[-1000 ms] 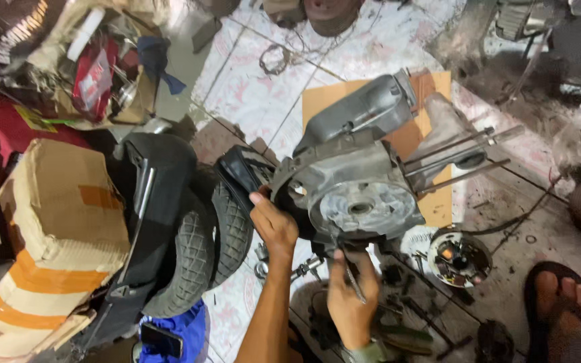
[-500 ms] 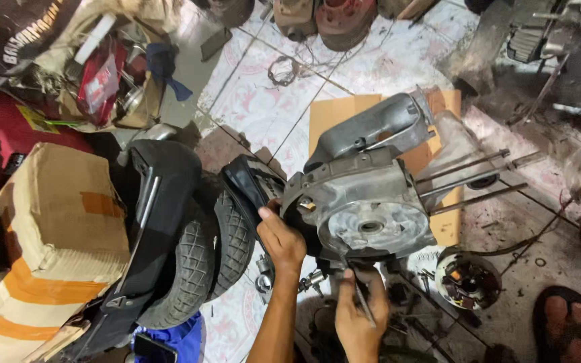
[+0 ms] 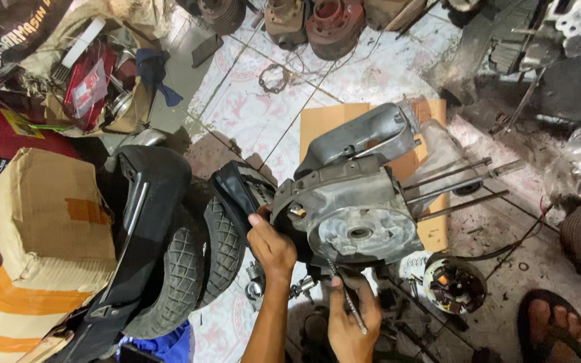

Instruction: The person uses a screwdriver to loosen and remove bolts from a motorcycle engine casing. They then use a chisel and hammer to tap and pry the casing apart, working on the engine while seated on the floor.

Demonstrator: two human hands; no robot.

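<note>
Down on the tiled floor, the left hand grips the grey engine casing's edge beside two tyres, while the right hand holds a thin metal tool against its underside

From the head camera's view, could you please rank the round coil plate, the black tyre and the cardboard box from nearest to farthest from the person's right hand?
Measured from the right hand, which holds a thin metal tool:
1. Round coil plate, on the floor just to its right.
2. Black tyre, to its left, beyond the left hand.
3. Cardboard box, at the far left edge.
</note>
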